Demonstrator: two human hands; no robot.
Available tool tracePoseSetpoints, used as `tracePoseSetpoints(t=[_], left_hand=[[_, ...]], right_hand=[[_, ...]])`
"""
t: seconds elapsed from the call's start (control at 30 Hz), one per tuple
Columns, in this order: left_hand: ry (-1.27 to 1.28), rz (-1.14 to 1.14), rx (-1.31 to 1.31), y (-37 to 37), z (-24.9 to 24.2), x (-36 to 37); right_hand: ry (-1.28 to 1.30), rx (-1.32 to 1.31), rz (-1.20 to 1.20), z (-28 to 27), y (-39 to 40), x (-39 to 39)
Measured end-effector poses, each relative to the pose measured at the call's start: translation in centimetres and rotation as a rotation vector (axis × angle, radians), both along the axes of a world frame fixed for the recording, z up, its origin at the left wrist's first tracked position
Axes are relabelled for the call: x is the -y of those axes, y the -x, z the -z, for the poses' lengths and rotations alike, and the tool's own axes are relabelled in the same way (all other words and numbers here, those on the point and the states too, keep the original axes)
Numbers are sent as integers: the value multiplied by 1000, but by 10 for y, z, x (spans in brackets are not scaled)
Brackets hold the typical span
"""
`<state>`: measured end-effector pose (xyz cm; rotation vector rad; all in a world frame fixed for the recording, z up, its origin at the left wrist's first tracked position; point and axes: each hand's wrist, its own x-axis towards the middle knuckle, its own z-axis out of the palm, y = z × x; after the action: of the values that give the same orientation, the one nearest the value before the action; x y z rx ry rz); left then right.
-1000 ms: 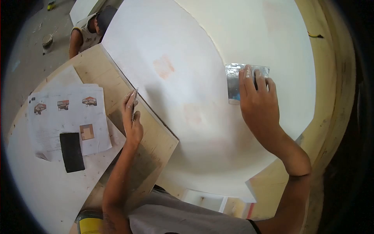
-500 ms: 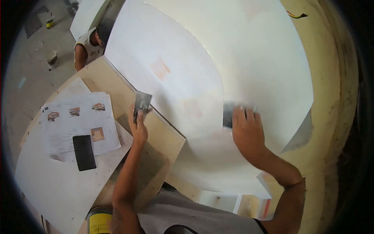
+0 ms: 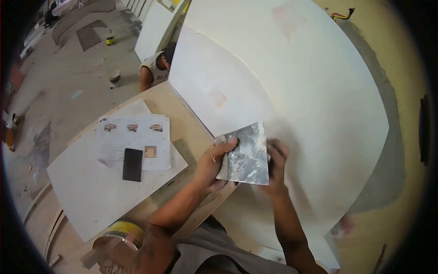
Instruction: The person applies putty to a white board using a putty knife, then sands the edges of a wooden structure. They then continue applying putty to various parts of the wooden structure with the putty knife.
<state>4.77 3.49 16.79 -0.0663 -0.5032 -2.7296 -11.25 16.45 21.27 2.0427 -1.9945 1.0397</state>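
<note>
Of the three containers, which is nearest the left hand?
The big yellow-banded container, low in view by the left forearm. The small yellow container and the greyish container stand much farther off, on the floor.

Room above papers, white panel beyond

Single head-worn camera, looking forward and steeply down over the wearer's own grey cloth shirt at six o'clock.
The wide, round view darkens at its rim; at close range near its centre come the left hand, the right hand and a flat, silvery metal blade, with a large, smooth, curved white panel spreading towards one o'clock and a dusty grey floor receding farther off towards ten.
</note>
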Motion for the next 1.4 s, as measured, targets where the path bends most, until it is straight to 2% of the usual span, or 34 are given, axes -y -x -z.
tracePoseSetpoints(t=[0.03, 0.07, 0.1, 0.13, 0.17, 0.2, 0.23, 0.27, 0.3, 0.33, 0.43, 0.5, 0.57, 0.63, 0.7, 0.83, 0.9, 1.13, 1.2, 1.23, 1.3, 1.4], left_hand=[[13, -16, 19, -7, -9, -3], [204, -393, 191, -15, -21, -7], [258, -557, 278, -26, -27, -2], [313, -717, 388, -37, -33, 3], [185, -788, 172, -36, -36, 19], [270, -986, 223, -32, -27, 46], [326, -1029, 269, -31, -22, 74], [381, -1072, 316, -29, -18, 102], [724, -1250, 422, -21, 6, 149], [598, -1167, 416, -16, 2, 170], [616, -1171, 463, 0, -19, 230], [793, -1189, 730, 6, -38, 254], [828, -1201, 674, 21, -24, 302], [866, -1215, 607, 30, -19, 323], [965, -1227, 777, 39, -17, 328], [957, -1204, 816, 50, -10, 336], [931, -1306, 811, 54, -9, 341], [925, -1290, 814, 65, -19, 330], [1067, -1432, 1046, 77, -23, 317], [1065, -1430, 1054, 79, -27, 306], [1116, -1437, 913, 79, -33, 291], [1051, -1341, 749, 69, -26, 280]], right_hand=[[-85, -44, -2, -2, 6, 2], [-169, -90, -7, -4, 13, 4], [-156, -76, -30, 0, 10, 4], [-68, 77, -65, 8, 9, 0], [13, 236, -91, 14, 5, -7], [66, 455, -33, 19, -8, -8], [68, 476, -43, 33, -8, -11], [12, 604, 5, 58, -7, -14], [-50, 730, 53, 74, -8, -19], [-148, 844, 58, 81, -13, -25], [-287, 908, 46, 107, -22, -44], [-286, 931, 55, 124, -21, -57], [-282, 949, 70, 145, -16, -74], [-279, 1095, 218, 165, -8, -87], [-261, 1143, 266, 173, -4, -94], [-245, 1223, 306, 174, -1, -97], [-266, 1214, 324, 172, 1, -97], [-263, 1167, 305, 173, 5, -98], [-266, 1204, 312, 170, 2, -99], [-268, 1236, 319, 169, 0, -99], [-289, 1213, 314, 176, 1, -101], [-324, 1168, 302, 179, -1, -99]])
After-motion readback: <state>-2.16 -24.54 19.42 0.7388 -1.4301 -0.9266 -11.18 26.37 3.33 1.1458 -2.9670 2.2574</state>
